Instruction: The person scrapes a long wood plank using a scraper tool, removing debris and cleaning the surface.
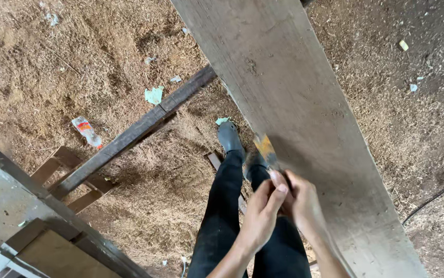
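Hands clasped on scraper: left hand (261, 216) and right hand (300, 202) gripping putty knife (265, 148), blade angled against wooden plank (304, 118) edge, above sawdust floor (78, 62).

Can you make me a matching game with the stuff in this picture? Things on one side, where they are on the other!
Things:
1. scraper blade
2. wide plank
3. crushed packet
4. black shoe

Places:
A. lying alone on the sawdust, far left
B. on the sawdust, just left of the plank's edge
C. against the plank's edge, above both hands
D. slanting from the top down to the bottom right

Pairs: 1-C, 2-D, 3-A, 4-B
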